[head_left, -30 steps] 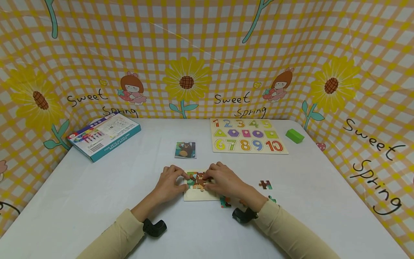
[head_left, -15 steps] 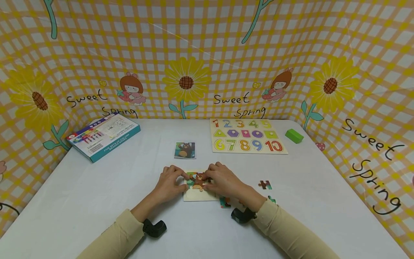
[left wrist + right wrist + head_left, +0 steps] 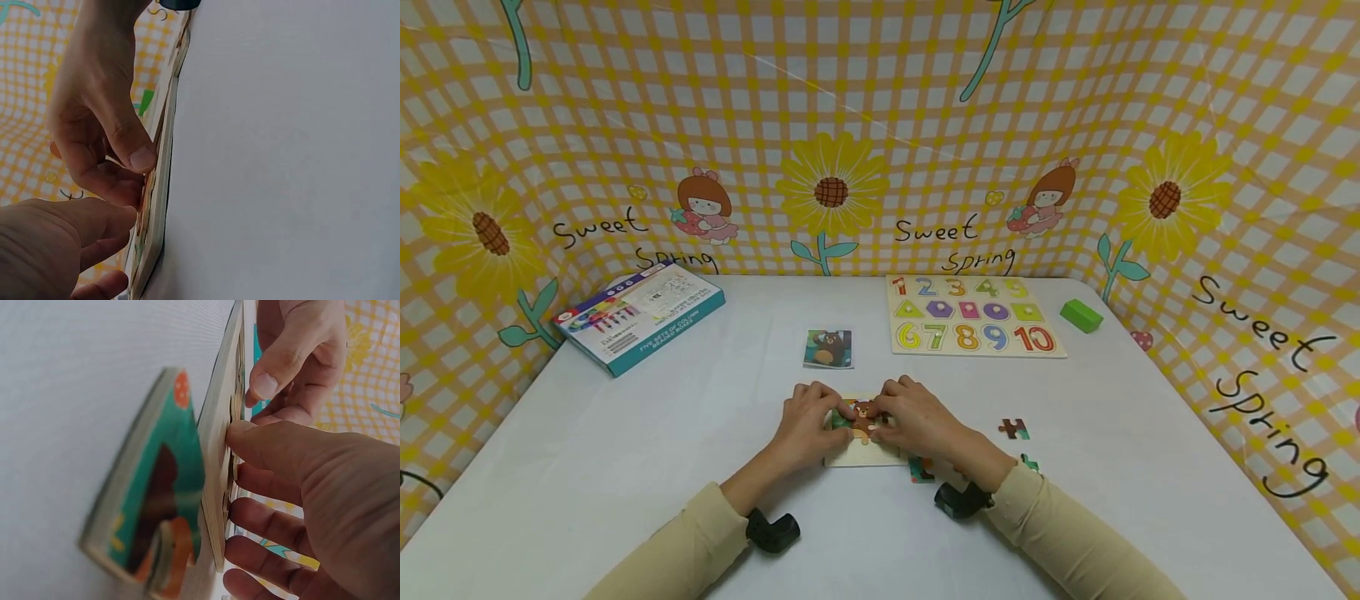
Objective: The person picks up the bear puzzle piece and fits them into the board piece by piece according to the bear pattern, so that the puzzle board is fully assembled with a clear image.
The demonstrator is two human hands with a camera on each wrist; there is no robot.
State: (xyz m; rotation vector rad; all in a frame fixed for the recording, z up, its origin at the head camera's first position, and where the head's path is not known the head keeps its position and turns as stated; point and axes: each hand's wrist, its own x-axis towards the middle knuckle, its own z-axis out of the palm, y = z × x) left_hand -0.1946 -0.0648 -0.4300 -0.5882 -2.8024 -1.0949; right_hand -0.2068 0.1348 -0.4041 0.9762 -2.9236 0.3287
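Observation:
A pale wooden puzzle tray (image 3: 857, 457) lies on the table before me, with bear-picture pieces (image 3: 863, 410) in its upper part. From the left, my left hand (image 3: 807, 423) reaches over the tray, thumb and forefinger bent against a piece near the middle. My right hand (image 3: 919, 422) pinches a piece from the other side; the right wrist view shows its thumb (image 3: 262, 437) at a raised edge. The hands cover part of the picture. Beside the tray's lower right corner lies a loose teal piece (image 3: 169, 469).
More loose pieces lie to the right, a brown one (image 3: 1015, 428) and a green one (image 3: 1030, 462). Behind the tray are a bear picture card (image 3: 828, 348), a number board (image 3: 973, 317) and a green block (image 3: 1081, 316). A flat box (image 3: 640, 317) stands back left.
My left hand has moved right, from the tray's left edge in toward the middle pieces. My right hand stays at about the same place.

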